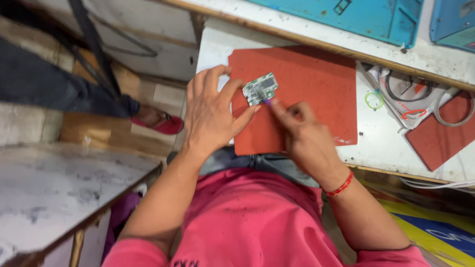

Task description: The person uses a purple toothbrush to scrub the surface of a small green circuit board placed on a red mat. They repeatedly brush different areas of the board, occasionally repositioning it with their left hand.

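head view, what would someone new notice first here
First, the small green circuit board pinched in the left hand over the red mat on the white bench. The right hand touches a thin purple-tipped tool to the board's lower edge. At far left, another person's foot in a red sandal rests on the floor.

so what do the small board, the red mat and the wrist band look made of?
Board: looks like a rigid green circuit laminate with shiny metallic patches, held in the left hand.
Mat: matte red-orange sheet, probably rubber or silicone; flat, no gloss.
Band on the right hand: red, seemingly thread or beads; too small to tell.
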